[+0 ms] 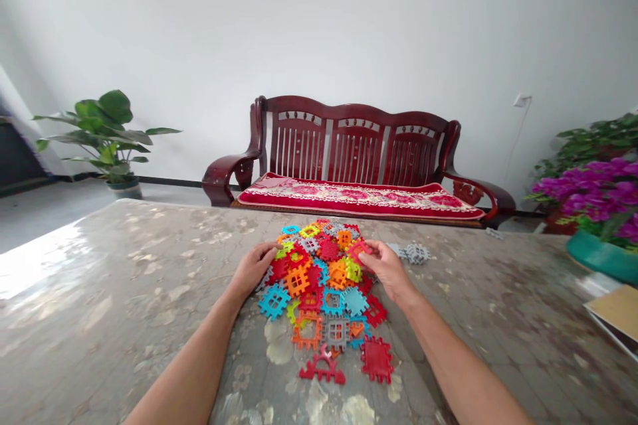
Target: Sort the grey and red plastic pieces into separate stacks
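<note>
One red piece (357, 250) pinched by right hand (387, 267) | left hand (253, 270) at one pile (314, 277) (grip unclear) | one bench (357, 149)

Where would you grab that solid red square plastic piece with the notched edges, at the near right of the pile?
Probably by its left and right toothed edges, coming from above on the near side. The solid red square plastic piece appears to lie flat on the grey patterned tabletop, nothing covers it, and its filled centre offers no hole to hook.
</note>
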Demonstrator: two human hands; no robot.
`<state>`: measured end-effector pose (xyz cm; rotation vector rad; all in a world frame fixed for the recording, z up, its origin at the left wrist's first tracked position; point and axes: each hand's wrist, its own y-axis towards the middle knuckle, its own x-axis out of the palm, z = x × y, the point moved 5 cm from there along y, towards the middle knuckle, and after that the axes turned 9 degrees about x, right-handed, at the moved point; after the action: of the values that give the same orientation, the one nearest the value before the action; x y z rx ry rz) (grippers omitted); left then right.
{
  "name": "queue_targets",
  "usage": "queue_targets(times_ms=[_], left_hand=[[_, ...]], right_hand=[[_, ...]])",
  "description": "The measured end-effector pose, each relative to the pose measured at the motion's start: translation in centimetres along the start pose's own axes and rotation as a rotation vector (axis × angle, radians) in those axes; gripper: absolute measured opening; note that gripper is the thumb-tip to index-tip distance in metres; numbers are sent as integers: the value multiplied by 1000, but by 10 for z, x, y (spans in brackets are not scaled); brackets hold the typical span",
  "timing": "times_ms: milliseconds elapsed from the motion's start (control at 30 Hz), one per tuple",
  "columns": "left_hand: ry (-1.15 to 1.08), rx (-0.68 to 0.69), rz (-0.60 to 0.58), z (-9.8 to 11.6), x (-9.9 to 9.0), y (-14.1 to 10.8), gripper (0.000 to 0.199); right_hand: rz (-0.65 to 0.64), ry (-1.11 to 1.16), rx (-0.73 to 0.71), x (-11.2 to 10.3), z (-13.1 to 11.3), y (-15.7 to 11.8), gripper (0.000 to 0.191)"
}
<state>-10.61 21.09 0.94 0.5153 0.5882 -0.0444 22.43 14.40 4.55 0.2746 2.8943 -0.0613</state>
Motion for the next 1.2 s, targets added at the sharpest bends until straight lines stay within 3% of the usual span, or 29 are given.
queue_targets(times_ms=[100, 167, 267, 400, 533, 667, 1000, 1200], left_hand=[[1, -9, 19, 1, -1, -1, 46], [0, -17, 24, 0, -1, -2, 47], [-6, -15, 26, -3, 0, -1, 47], [-11, -9, 34, -7, 2, 0, 45], [-13, -7, 33, -6, 2, 0, 44], [-6, -4, 28, -3, 1, 0, 45], [8, -13, 35, -2, 1, -1, 43], [13, -18, 30, -2, 0, -1, 42]], right_hand=[[117, -184, -137, -4, -6, 0, 51], [127, -289, -197, -7, -6, -9, 49], [-20, -384, -244, -5, -1, -36, 55], [-268, -629, -321, 9, 3, -77, 87], [-421, -853, -338, 26, 4, -97, 104], [-425, -965, -387, 36, -1, -99, 87], [-268, -1206, -617, 53, -11, -108, 22], [-239, -1233, -567, 46, -15, -92, 19]])
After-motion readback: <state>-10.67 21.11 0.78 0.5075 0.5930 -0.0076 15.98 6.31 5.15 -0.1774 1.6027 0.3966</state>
